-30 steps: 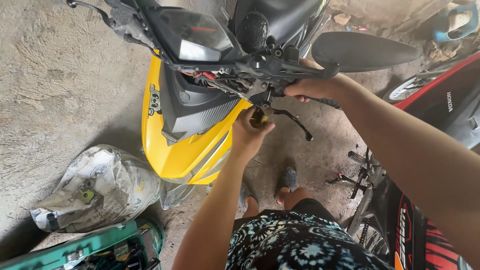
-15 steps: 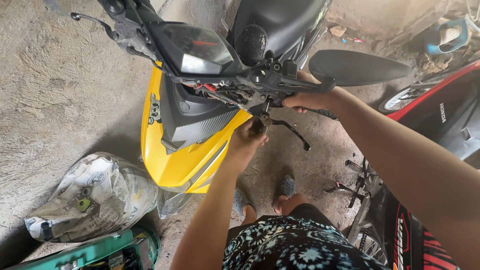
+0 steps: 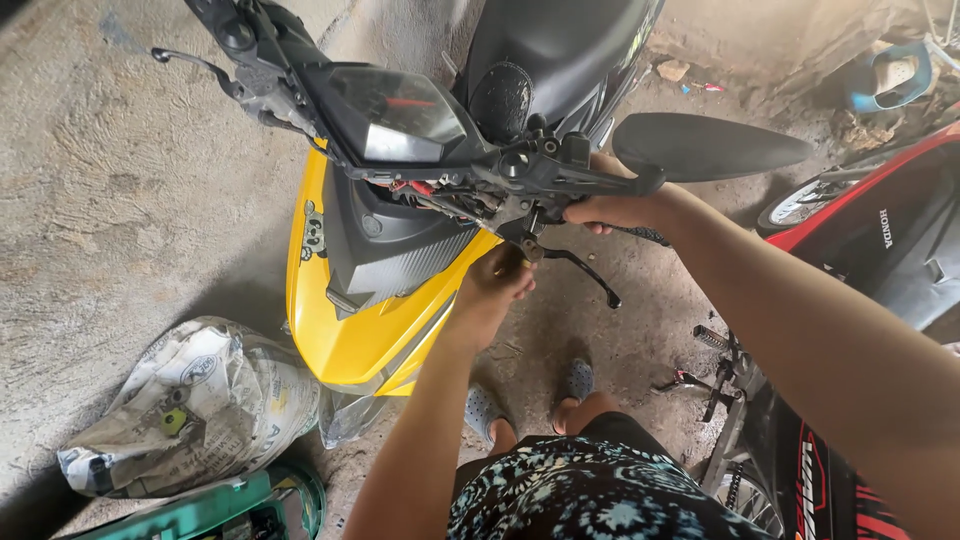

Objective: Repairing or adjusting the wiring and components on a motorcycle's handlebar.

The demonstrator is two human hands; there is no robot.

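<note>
Against the frame half a second back, the left hand (image 3: 493, 290) sits slightly lower under the brake lever (image 3: 578, 268) pivot, and the yellow tool handle seen a second ago between its fingers is now almost hidden — only a sliver of yellow shows at the fingertips. Fingers are bunched and curled up against the underside of the handlebar (image 3: 520, 175); they pinch something small there, but I cannot tell what. The right hand (image 3: 612, 210) has not shifted: closed around the right grip, just under the mirror (image 3: 708, 147).

Count: one yellow scooter (image 3: 370, 300), its bar turned across the view; two brake levers visible, one at each bar end; one mirror; one instrument cluster (image 3: 395, 115). One red motorcycle (image 3: 880, 240) at the right edge. One crumpled printed sack (image 3: 190, 400) on the concrete floor (image 3: 120, 200), lower left — beside it one green toolbox (image 3: 215, 510), partly cut off. Two sandalled feet below the bar.
</note>
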